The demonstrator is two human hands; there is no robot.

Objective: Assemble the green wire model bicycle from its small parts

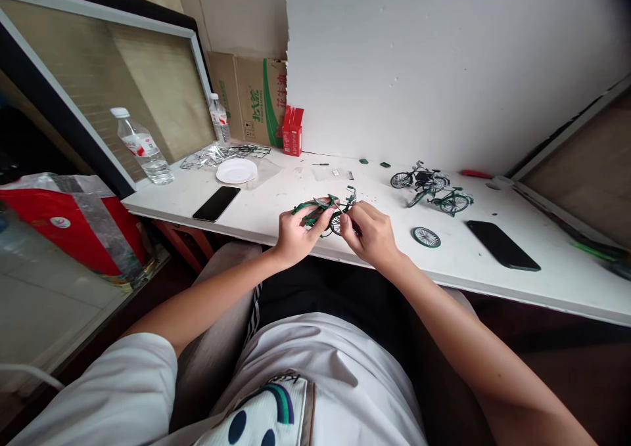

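Near the table's front edge, my left hand (296,238) is closed around the frame of a green model bicycle (315,211). My right hand (372,236) pinches at the front of the same bicycle, by its dark spoked wheel and handlebar; a thin light rod shows between the two hands, and I cannot make out what exactly the right fingers grip. A loose green-rimmed wheel (426,237) lies flat to the right of my right hand. Farther back on the right stand a black model bicycle (403,179) and a green model bicycle (451,201), close together.
A phone (217,203) lies on the left, another black phone (503,245) on the right. A white plate (237,171), water bottles (142,147), a red box (292,132) and a cardboard carton (251,101) stand at the back left. Small green parts (385,165) lie near the wall.
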